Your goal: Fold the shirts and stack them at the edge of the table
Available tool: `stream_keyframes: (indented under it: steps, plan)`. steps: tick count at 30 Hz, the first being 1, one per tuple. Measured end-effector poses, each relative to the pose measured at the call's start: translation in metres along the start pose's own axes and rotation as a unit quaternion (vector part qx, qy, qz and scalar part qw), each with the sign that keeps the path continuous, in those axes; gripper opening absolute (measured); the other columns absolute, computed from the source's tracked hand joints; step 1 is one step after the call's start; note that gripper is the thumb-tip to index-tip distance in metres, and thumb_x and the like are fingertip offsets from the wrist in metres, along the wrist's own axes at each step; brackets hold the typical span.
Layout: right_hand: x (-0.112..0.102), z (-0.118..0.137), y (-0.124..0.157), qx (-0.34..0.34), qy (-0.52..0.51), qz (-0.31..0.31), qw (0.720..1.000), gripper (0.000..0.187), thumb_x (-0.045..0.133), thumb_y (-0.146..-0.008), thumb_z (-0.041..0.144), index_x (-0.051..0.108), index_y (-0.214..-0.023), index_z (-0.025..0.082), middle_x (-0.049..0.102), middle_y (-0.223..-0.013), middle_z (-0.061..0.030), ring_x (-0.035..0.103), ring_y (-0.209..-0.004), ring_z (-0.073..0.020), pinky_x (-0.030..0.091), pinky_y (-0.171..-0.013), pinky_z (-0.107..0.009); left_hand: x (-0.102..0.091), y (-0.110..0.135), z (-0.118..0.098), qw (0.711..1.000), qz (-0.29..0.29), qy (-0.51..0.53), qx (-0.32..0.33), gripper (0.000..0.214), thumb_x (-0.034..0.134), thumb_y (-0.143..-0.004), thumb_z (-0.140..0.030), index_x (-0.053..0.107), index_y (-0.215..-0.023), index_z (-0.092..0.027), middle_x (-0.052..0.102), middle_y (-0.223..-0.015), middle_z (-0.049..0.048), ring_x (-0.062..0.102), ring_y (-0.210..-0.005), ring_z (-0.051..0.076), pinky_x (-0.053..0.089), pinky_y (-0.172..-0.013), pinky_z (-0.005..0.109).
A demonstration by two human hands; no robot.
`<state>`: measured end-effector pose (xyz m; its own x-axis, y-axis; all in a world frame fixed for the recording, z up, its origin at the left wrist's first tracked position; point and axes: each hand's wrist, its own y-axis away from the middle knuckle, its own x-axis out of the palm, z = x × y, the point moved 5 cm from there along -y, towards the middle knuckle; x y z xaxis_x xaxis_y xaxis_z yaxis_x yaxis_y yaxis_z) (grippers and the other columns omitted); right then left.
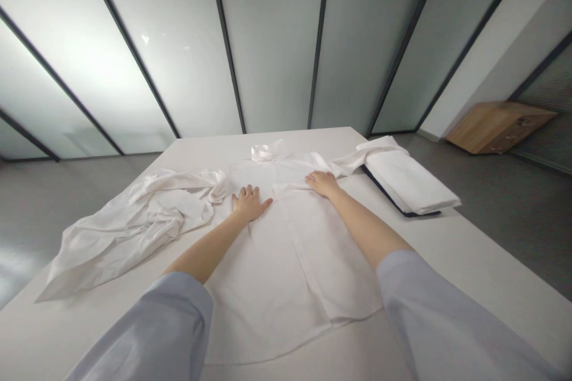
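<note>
A white shirt (pixel 286 250) lies spread flat on the white table (pixel 482 262), collar (pixel 267 152) at the far end. My left hand (pixel 248 202) rests flat on the shirt's chest, fingers spread and open. My right hand (pixel 322 183) lies palm down on the shirt near its right shoulder, fingers stretched out on the cloth. Neither hand grips anything. Both forearms reach out from light blue sleeves.
A crumpled white garment (pixel 129 226) lies heaped at the left of the table. A stack of folded white cloth on a dark board (pixel 409 181) sits at the far right. Frosted glass panels stand behind. A wooden cabinet (pixel 496 125) stands on the floor at the right.
</note>
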<state>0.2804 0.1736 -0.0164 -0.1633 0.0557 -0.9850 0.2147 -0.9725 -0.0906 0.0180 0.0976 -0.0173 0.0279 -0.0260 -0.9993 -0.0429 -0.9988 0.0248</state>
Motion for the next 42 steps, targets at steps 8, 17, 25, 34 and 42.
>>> stream_keyframes:
  steps: [8, 17, 25, 34, 42]
  plan:
    - [-0.001, 0.003, -0.024, 0.037, 0.012, 0.053, 0.998, 0.053, 0.026, -0.098, 0.048, 0.067, -0.114, 0.019, 0.059, -0.132, -0.0126, 0.053, -0.121, -0.0272, 0.033, -0.101, -0.041, 0.009, 0.013, -0.001, 0.999, 0.018, -0.007, 0.05, 0.105, 0.027, -0.071, -0.088, 0.024, -0.151, -0.021, 0.018, -0.159, 0.0155, 0.015, -0.145, 0.039, 0.016, -0.111, 0.061]
    - [0.018, 0.002, -0.009, 0.053, 0.032, -0.002, 0.998, 0.056, 0.029, -0.096, 0.048, 0.049, -0.137, 0.016, 0.039, -0.15, -0.0165, 0.035, -0.136, -0.0286, 0.025, -0.108, -0.046, 0.01, 0.005, 0.008, 0.996, 0.021, -0.007, 0.087, 0.107, 0.033, -0.069, -0.089, 0.025, -0.151, -0.022, 0.017, -0.16, 0.013, 0.015, -0.145, 0.037, 0.015, -0.112, 0.061]
    - [0.008, 0.01, 0.031, -0.054, 0.047, -0.031, 0.997, 0.045, 0.041, -0.094, 0.039, 0.054, -0.13, 0.016, 0.046, -0.144, -0.015, 0.038, -0.134, -0.026, 0.026, -0.109, -0.042, 0.008, -0.02, 0.025, 0.994, -0.025, 0.021, 0.103, 0.062, 0.028, -0.093, -0.059, 0.041, -0.143, -0.025, 0.033, -0.155, 0.0097, 0.029, -0.142, 0.026, 0.02, -0.114, 0.048]
    - [-0.054, -0.056, 0.048, 0.156, -0.058, -0.233, 0.958, 0.052, 0.038, -0.09, 0.028, 0.046, -0.137, 0.009, 0.067, -0.104, -0.0146, 0.06, -0.098, -0.0282, 0.043, -0.086, -0.036, -0.003, -0.016, 0.02, 0.994, -0.063, 0.012, 0.087, 0.049, 0.039, -0.092, -0.047, 0.051, -0.131, -0.02, 0.049, -0.142, 0.0114, 0.045, -0.129, 0.027, 0.031, -0.107, 0.041]
    - [-0.092, -0.117, 0.027, 0.26, 0.034, -0.116, 0.958, 0.06, 0.051, -0.084, 0.027, 0.043, -0.142, 0.015, 0.066, -0.111, -0.0198, 0.063, -0.099, -0.0315, 0.045, -0.08, -0.04, -0.005, -0.016, 0.005, 0.997, -0.081, 0.006, 0.001, 0.044, 0.038, -0.091, -0.046, 0.055, -0.122, -0.02, 0.054, -0.13, 0.0152, 0.047, -0.121, 0.032, 0.033, -0.101, 0.052]
